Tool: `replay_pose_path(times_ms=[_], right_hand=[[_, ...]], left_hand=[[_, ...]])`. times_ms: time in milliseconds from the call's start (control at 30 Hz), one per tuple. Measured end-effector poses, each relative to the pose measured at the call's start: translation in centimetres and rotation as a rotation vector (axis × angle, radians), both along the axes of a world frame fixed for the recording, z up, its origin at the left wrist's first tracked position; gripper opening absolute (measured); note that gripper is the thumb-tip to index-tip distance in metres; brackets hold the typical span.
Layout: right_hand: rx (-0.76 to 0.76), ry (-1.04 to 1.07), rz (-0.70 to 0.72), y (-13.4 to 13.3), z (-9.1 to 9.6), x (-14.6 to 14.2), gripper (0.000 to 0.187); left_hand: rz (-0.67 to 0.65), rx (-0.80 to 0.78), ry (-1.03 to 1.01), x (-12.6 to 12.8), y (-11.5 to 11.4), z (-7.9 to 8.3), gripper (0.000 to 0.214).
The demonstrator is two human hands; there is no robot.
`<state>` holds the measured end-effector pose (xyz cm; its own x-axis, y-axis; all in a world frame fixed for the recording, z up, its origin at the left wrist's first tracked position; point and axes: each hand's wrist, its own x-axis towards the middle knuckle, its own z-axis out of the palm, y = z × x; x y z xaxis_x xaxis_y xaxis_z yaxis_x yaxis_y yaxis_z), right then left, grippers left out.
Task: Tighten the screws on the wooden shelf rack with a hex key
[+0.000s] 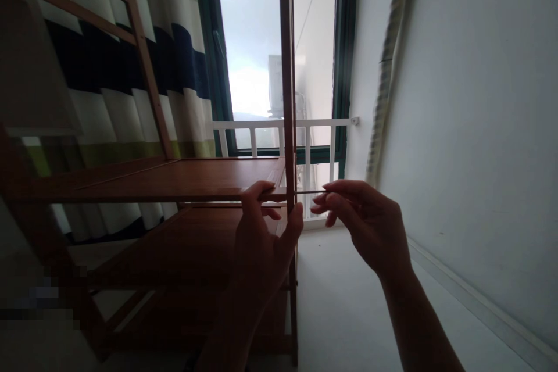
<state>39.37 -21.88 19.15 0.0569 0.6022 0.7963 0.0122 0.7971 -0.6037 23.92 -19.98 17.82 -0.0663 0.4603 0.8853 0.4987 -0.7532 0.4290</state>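
Note:
A brown wooden shelf rack fills the left and middle of the view, its upright post (288, 99) standing in front of the window. My left hand (265, 232) grips the corner where the upper shelf board (209, 177) meets this post, fingers over the board's front edge and thumb against the post. To the right of the post, my right hand (368, 221) pinches a thin rod (310, 192) that looks like a hex key. The rod lies level, its far end meeting the post's side at board height. Its near end is hidden in my fingers.
A lower shelf board (187, 244) sits beneath the upper one. Behind the rack are a striped curtain (183, 58), a green-framed window (248, 23) and a white railing (257, 125). A white wall (475, 116) with a wrapped pipe (383, 87) stands at the right.

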Motion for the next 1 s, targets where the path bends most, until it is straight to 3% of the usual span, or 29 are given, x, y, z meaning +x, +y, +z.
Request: replay_pose_path(times_ms=[167, 300, 367, 433, 633, 767, 1000], right_hand=[[-0.016, -0.191, 0.113, 0.4, -0.2, 2.3, 0.037], [0.027, -0.123, 0.078, 0.4, -0.2, 1.6, 0.028], [0.008, -0.039, 0.012, 0.3, -0.1, 0.5, 0.014], [-0.066, 0.095, -0.031, 0.3, -0.1, -0.5, 0.016], [-0.235, 0.266, 0.232, 0.8, -0.4, -1.8, 0.025], [-0.105, 0.286, 0.134, 1.0, -0.6, -1.8, 0.016], [0.095, 0.045, 0.003, 2.1, -1.1, 0.0, 0.031]], left_hand=[[0.072, -0.009, -0.009, 0.4, -0.1, 0.2, 0.047], [0.130, -0.027, -0.014, 0.9, 0.0, 0.3, 0.060], [0.122, -0.011, -0.033, 1.2, 0.1, 0.3, 0.056], [0.105, 0.017, -0.045, 1.4, 0.2, 0.3, 0.049], [0.042, 0.057, -0.051, 1.5, 0.3, 0.2, 0.045], [0.001, 0.070, -0.054, 1.4, 0.4, 0.0, 0.044], [-0.001, 0.083, -0.097, 1.5, 0.2, 0.0, 0.042]])
